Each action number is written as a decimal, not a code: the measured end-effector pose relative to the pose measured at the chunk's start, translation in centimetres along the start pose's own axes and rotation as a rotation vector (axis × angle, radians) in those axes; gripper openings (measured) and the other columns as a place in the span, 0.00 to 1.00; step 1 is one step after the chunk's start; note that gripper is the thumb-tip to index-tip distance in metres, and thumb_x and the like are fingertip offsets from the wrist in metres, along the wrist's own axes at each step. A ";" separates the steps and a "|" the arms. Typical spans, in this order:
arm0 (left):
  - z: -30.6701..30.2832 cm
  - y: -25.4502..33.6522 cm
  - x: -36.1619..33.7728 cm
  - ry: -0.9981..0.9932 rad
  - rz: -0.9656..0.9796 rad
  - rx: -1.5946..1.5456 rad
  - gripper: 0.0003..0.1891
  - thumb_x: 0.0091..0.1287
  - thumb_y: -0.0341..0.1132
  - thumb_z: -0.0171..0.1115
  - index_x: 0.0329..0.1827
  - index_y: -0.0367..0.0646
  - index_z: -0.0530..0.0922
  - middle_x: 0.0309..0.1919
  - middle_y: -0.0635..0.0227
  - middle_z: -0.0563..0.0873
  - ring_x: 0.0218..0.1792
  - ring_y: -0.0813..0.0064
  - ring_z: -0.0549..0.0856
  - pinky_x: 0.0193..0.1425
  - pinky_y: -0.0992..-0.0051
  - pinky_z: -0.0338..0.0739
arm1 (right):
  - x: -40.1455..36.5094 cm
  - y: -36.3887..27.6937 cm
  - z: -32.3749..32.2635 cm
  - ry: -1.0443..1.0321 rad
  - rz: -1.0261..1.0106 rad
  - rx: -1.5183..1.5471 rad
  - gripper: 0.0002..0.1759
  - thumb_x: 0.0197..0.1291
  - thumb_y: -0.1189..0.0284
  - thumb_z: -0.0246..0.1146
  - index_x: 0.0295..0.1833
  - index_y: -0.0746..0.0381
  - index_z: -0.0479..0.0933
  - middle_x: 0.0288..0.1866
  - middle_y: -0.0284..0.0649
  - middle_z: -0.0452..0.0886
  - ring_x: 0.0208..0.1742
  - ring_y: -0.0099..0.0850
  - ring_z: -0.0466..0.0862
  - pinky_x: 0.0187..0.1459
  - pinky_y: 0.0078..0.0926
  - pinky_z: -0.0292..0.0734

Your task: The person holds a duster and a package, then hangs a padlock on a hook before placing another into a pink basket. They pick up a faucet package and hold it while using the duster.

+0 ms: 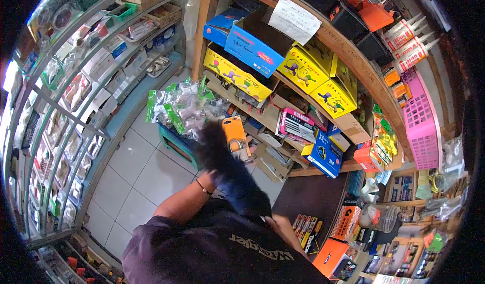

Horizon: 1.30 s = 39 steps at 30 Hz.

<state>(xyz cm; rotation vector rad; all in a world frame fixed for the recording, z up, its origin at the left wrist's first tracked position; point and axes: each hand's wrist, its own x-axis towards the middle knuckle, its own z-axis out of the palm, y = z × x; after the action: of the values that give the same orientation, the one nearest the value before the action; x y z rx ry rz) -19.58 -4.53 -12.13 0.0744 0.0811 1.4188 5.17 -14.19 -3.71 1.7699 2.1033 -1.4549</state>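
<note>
Bags (pixel 184 107) on stool (pixel 191 158), boxes (pixel 304 72) on shelves (pixel 303 173)

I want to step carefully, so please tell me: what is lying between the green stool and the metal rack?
Only bare white floor tiles show between the green stool and the metal rack, in the head view.

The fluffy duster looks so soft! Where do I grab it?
Grab the duster at its lower end, by the person's right hand, coming from the body side. A small pale bit shows there, maybe the handle, though most is hidden. The rest is thick fluff, leaning up towards the plastic bags, and would probably squash if you squeezed it.
</note>
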 end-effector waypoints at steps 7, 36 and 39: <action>3.0 0.6 -0.5 0.147 -0.062 0.076 0.36 0.59 0.67 0.36 0.60 0.48 0.64 0.56 0.63 0.72 0.54 0.65 0.74 0.55 0.60 0.70 | -1.0 -2.3 -0.8 -0.007 -0.008 0.081 0.26 0.61 0.51 0.47 0.36 0.65 0.73 0.25 0.48 0.75 0.27 0.39 0.76 0.33 0.33 0.69; -2.8 -1.1 0.1 0.517 0.281 0.228 0.33 0.62 0.65 0.35 0.50 0.45 0.71 0.38 0.65 0.80 0.34 0.66 0.81 0.39 0.67 0.77 | 1.7 -0.4 0.4 -0.229 0.031 0.032 0.29 0.61 0.50 0.48 0.28 0.69 0.68 0.20 0.35 0.67 0.26 0.24 0.67 0.30 0.27 0.66; -1.4 -0.5 -0.9 0.378 0.107 0.116 0.39 0.59 0.68 0.32 0.57 0.43 0.67 0.45 0.62 0.78 0.43 0.62 0.78 0.49 0.61 0.73 | 1.6 0.3 0.5 -0.202 0.008 -0.009 0.29 0.61 0.50 0.47 0.28 0.69 0.69 0.21 0.38 0.69 0.26 0.25 0.68 0.31 0.28 0.66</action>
<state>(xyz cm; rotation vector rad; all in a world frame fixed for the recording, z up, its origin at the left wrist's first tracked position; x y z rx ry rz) -19.36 -5.48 -13.58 -0.0961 0.4772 1.5206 4.57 -13.34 -5.05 1.5523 1.9974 -1.5473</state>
